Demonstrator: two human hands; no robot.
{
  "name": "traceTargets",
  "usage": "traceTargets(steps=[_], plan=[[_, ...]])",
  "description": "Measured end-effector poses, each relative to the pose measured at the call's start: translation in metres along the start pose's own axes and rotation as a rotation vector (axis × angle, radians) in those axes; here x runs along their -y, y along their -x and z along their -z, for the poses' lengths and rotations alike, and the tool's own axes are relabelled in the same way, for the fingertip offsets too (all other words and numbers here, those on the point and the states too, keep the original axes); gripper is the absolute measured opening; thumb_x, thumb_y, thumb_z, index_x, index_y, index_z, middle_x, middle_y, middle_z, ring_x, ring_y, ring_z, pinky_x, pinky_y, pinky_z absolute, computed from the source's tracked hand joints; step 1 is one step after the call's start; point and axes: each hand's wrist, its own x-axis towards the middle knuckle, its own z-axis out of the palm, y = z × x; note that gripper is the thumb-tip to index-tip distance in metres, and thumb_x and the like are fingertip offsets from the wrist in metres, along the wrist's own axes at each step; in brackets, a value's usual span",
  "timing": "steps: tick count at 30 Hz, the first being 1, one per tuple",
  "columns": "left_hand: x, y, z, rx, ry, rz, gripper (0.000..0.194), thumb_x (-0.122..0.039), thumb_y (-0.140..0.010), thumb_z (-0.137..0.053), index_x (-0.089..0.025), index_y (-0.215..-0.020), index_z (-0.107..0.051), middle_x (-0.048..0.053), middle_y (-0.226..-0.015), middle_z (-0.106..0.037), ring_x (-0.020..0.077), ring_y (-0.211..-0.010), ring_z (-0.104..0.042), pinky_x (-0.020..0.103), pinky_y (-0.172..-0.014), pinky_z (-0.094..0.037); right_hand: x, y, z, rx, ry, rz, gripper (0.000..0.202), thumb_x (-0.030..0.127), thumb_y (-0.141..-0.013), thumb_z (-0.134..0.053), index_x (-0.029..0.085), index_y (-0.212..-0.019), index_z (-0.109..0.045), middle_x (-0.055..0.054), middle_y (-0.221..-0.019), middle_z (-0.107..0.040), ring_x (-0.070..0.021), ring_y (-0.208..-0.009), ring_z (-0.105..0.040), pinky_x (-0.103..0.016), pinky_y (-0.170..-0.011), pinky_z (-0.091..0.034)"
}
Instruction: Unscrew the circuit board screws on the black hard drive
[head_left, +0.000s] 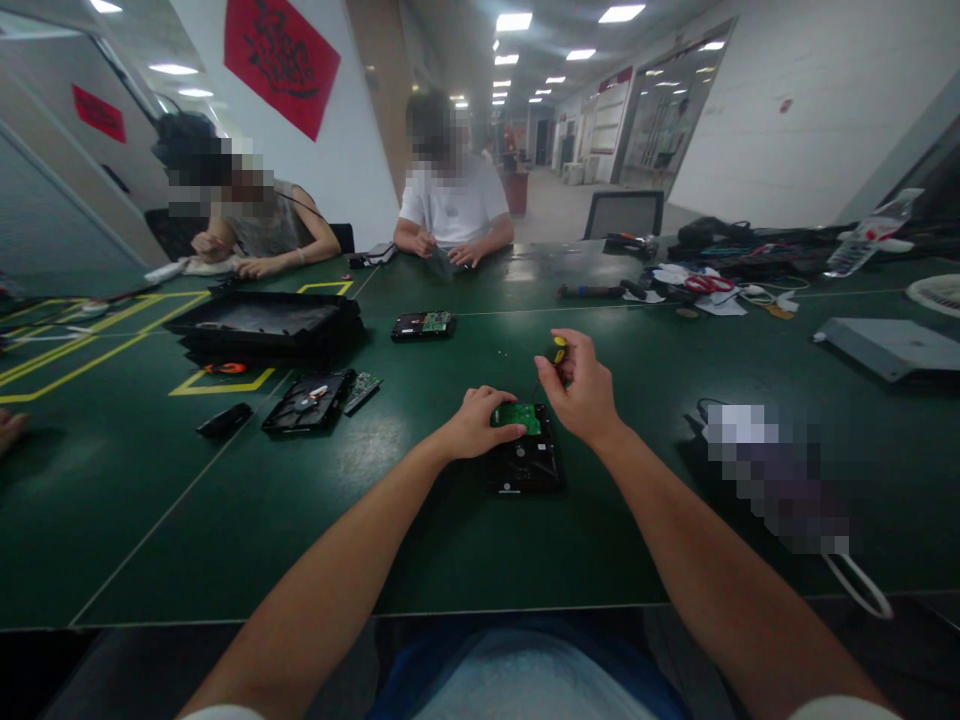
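Note:
A black hard drive [523, 465] lies flat on the green table in front of me, its green circuit board [529, 415] facing up at the far end. My left hand [480, 425] grips the drive's left side, thumb across the board and fingers along the far edge. Held upright in my right hand [583, 390] is a screwdriver [557, 350] with a yellow and black handle. Its thin shaft points down at the board's right edge; whether the tip touches a screw is too small to tell. A few tiny bright bits, perhaps screws, lie beyond the drive.
Another hard drive [423, 325] lies farther off. Left are an opened drive [309, 402], a loose circuit board [363, 393], and stacked black trays [266, 325]. A pixelated object [780, 480] and a grey box [892, 348] lie right. Two people sit opposite.

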Motion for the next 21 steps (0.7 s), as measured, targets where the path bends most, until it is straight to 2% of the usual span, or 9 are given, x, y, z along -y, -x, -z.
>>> traceTargets(steps=[21], plan=[[-0.0054, 0.0003, -0.0004, -0.005, 0.008, 0.024, 0.057, -0.054, -0.091, -0.068, -0.020, -0.136, -0.064, 0.013, -0.123, -0.061, 0.0333, -0.120, -0.053, 0.052, -0.113, -0.040, 0.0036, 0.0010, 0.0002, 0.032, 0.001, -0.018, 0.040, 0.044, -0.099, -0.062, 0.027, -0.132, -0.050, 0.001, -0.085, -0.065, -0.0162, -0.064, -0.065, -0.033, -0.066, -0.056]])
